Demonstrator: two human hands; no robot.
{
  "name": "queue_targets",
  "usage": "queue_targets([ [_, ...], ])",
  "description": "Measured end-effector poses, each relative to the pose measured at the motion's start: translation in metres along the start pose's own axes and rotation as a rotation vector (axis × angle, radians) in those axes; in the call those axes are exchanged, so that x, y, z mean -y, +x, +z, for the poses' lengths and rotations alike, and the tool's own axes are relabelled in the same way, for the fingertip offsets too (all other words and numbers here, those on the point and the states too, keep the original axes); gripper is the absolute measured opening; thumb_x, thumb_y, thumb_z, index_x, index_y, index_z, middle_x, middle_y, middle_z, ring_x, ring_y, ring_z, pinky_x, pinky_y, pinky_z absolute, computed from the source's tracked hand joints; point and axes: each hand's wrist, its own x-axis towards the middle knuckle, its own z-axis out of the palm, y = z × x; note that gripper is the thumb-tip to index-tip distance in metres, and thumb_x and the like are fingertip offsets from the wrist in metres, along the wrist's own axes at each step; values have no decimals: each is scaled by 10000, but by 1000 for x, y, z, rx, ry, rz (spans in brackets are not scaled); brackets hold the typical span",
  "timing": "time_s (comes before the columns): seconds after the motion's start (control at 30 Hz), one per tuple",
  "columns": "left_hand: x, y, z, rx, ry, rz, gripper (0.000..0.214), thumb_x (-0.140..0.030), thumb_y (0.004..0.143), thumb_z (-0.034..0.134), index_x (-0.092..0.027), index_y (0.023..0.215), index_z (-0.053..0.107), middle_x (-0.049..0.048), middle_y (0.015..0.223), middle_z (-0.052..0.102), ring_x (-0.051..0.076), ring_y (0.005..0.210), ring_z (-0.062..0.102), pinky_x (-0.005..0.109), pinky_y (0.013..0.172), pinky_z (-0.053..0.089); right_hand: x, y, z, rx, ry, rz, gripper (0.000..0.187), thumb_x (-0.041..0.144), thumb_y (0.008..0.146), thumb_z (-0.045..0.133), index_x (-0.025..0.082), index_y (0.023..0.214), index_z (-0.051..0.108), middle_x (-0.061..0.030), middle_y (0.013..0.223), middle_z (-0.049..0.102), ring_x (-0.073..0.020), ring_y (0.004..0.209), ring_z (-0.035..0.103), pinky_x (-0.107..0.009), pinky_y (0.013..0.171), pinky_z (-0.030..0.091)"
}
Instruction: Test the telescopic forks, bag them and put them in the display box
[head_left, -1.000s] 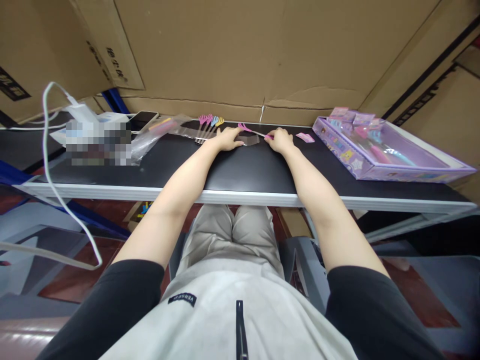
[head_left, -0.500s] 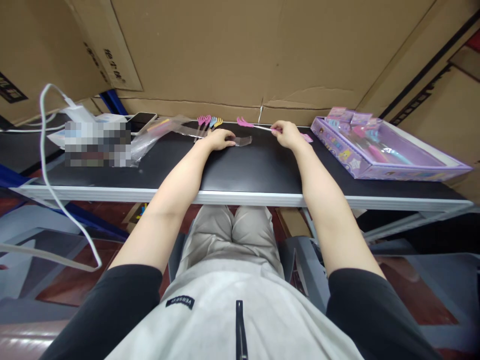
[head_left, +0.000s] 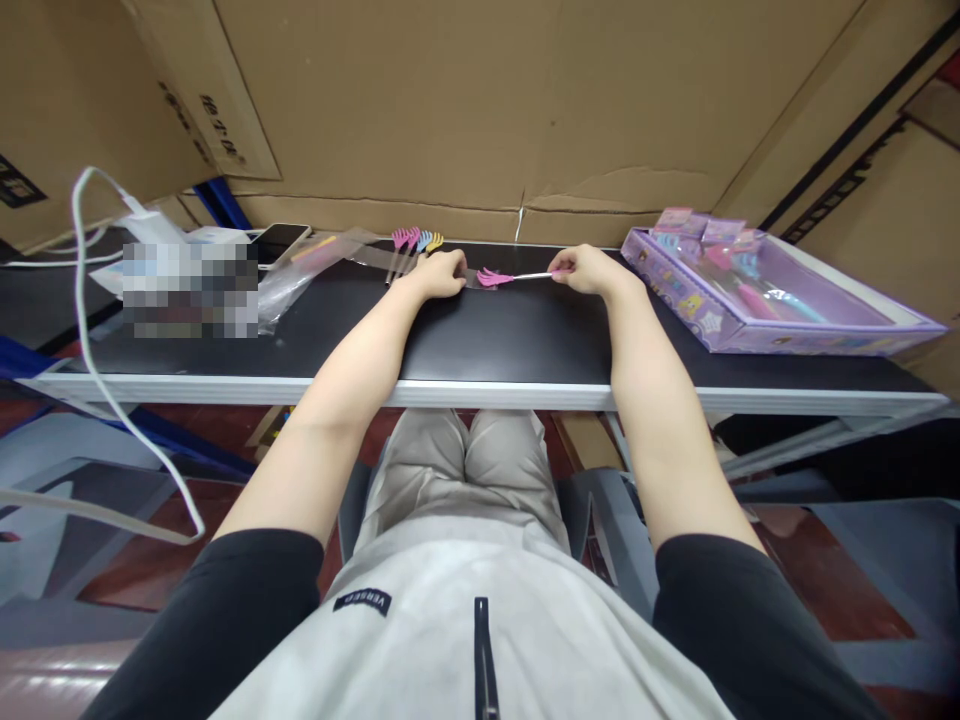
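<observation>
My right hand [head_left: 589,270] pinches the thin handle of a small pink fork-like toy [head_left: 496,278], holding it level just above the black table [head_left: 487,340], its pink head pointing left. My left hand [head_left: 439,275] rests on the table with its fingers curled on a clear plastic sleeve, whose end sits right at the pink head. Several more small forks [head_left: 415,243] in pink, blue and yellow lie fanned just behind my left hand.
A purple toy box [head_left: 757,295] with a clear window lies at the right of the table. Clear plastic bags [head_left: 300,270], a phone [head_left: 281,238] and a white charger with cable [head_left: 90,300] lie at the left. Cardboard boxes wall off the back.
My right hand has brought the pink fork down and left, from raised near the back wall to the end of the sleeve. My left hand's fingers curled in on the sleeve.
</observation>
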Motion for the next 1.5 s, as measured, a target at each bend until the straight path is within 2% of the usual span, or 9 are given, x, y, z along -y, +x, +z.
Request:
queue_targets([
  [0.1, -8, 4, 8, -68, 28, 36, 447, -292, 1011, 561, -115, 1381, 740, 225, 1417, 746, 391, 1387, 670, 490, 1211, 511, 4, -1, -3, 111, 21, 19, 212, 195, 965, 737, 229, 1136, 858, -68, 1101, 834, -240, 1035, 744, -414, 1006, 570],
  [0.3, -20, 2, 13, -42, 98, 50, 503, -339, 1039, 511, -62, 1376, 762, 276, 1564, 635, 459, 1515, 547, 570, 1264, 451, 4, -2, -6, 135, 10, 35, 134, 259, 950, 788, 245, 1066, 855, -53, 1067, 836, -246, 1023, 750, -403, 977, 580],
  [0.47, -29, -4, 7, 3, 109, 37, 540, -318, 1047, 466, -38, 1406, 758, 270, 1635, 578, 463, 1562, 497, 604, 1309, 382, 2, -2, -6, 128, -2, 26, 152, 233, 942, 790, 228, 1082, 852, -62, 1058, 831, -243, 1003, 760, -404, 989, 585],
  [0.67, -29, 2, 11, -10, 101, 54, 550, -284, 1001, 500, -120, 1452, 768, 224, 1622, 608, 476, 1556, 491, 659, 1298, 377, -1, 1, -2, 132, 6, 12, 138, 250, 950, 774, 236, 1071, 839, -58, 1043, 829, -233, 981, 756, -416, 985, 592],
  [0.87, -35, -1, 5, 32, 136, 53, 587, -302, 1035, 445, -36, 1468, 739, 263, 1662, 565, 474, 1585, 455, 639, 1330, 340, -4, 3, -1, 138, -16, 2, 178, 180, 952, 748, 238, 1095, 838, -57, 1060, 842, -234, 1008, 774, -404, 983, 610],
  [1.07, -41, -4, -5, 87, 192, 37, 606, -276, 1032, 425, -8, 1493, 714, 264, 1680, 547, 468, 1590, 452, 612, 1335, 351, -3, 2, -5, 183, -8, 11, 176, 153, 948, 741, 216, 1082, 836, -71, 1064, 838, -228, 1005, 771, -384, 995, 594],
  [1.13, -40, -3, -4, 78, 197, 49, 583, -248, 1023, 436, 2, 1461, 728, 269, 1660, 563, 464, 1581, 460, 607, 1333, 352, -3, 3, -5, 182, -5, 9, 174, 152, 945, 737, 217, 1072, 836, -68, 1049, 834, -228, 995, 765, -385, 990, 589],
  [1.3, -33, 0, 6, -12, 151, 114, 498, -202, 1000, 486, -75, 1389, 770, 225, 1577, 633, 440, 1555, 486, 594, 1305, 376, -7, 5, -3, 171, 18, -19, 140, 174, 925, 760, 226, 1035, 830, -56, 990, 821, -222, 941, 753, -385, 954, 594],
  [1.5, -27, 3, 11, -112, 96, 178, 433, -200, 997, 512, -88, 1300, 800, 250, 1527, 644, 464, 1516, 508, 676, 1265, 389, -10, 10, 1, 135, 62, -56, 80, 225, 885, 834, 231, 963, 818, -39, 915, 785, -215, 886, 724, -386, 915, 579],
])
